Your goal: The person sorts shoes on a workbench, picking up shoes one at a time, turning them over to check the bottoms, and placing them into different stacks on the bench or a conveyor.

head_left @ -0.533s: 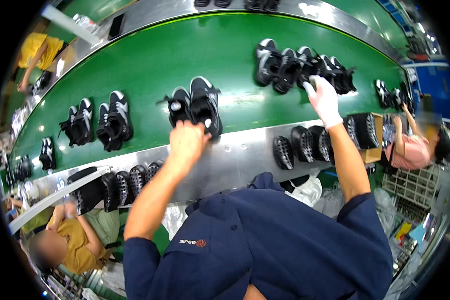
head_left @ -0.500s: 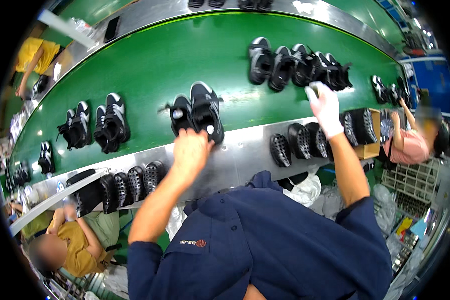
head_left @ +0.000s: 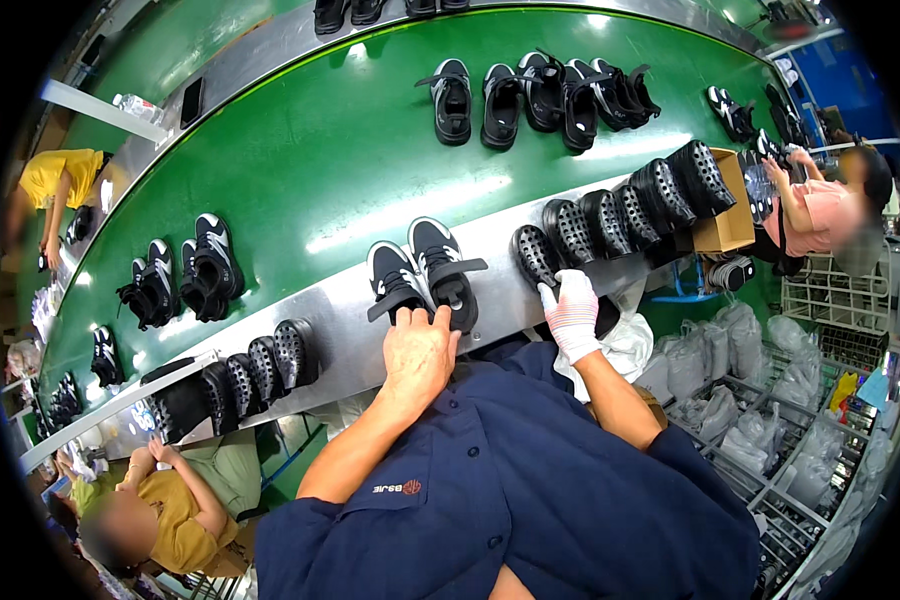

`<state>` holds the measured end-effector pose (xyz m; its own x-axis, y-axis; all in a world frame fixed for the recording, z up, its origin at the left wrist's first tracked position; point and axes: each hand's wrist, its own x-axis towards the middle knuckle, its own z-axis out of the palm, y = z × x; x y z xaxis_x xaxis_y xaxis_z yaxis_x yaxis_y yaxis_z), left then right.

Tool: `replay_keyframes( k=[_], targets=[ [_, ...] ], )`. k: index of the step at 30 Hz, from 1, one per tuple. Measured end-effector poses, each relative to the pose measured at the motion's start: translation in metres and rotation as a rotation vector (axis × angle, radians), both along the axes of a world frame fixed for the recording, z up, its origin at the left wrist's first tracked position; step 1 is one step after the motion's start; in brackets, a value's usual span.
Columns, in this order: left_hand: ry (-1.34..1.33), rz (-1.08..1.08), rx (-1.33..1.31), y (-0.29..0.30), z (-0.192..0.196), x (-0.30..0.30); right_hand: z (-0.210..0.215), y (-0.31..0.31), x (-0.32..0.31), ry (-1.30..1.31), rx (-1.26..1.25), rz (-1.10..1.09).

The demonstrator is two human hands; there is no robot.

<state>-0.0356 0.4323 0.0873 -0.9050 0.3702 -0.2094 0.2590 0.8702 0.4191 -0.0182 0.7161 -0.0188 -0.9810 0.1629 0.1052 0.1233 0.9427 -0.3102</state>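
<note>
A pair of black, grey and white sneakers stands toes-away on the metal ledge, the left sneaker (head_left: pixel 398 275) beside the right sneaker (head_left: pixel 448 268). My bare left hand (head_left: pixel 420 352) is closed over their heel ends, its fingers curled at the openings. Both straps stick out sideways. My right hand (head_left: pixel 573 318), in a white glove, is at the near end of a black shoe-shaped piece with round holes (head_left: pixel 536 256). Its thumb and fingers are apart; no held thing shows between them. That piece heads a row of several similar ones (head_left: pixel 605 222) on the ledge.
More sneakers stand on the green surface, far right (head_left: pixel 543 92) and left (head_left: pixel 210 268). Other perforated pieces (head_left: pixel 260 370) stand at left. A carton (head_left: pixel 728 205) is at right. People work on both sides; white cloth (head_left: pixel 620 350) hangs below the ledge.
My right hand has come back from the far sneakers to the near perforated piece. The sneakers under my left hand are now nearer me, on the ledge. The view has shifted.
</note>
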Motion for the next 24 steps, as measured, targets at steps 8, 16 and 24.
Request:
replay_keyframes(
  k=[8, 16, 24],
  targets=[
    [-0.369, 0.378, 0.983, 0.049, -0.005, -0.047, 0.124, -0.016, 0.007, -0.137, -0.710, -0.078],
    [-0.523, 0.467, 1.183, 0.057, -0.041, -0.034, 0.143, -0.049, 0.016, -0.491, -0.699, 0.085],
    [0.160, -0.006, -0.006, 0.004, -0.037, -0.058, 0.128, -0.060, -0.010, -0.748, -0.551, 0.290]
  ],
)
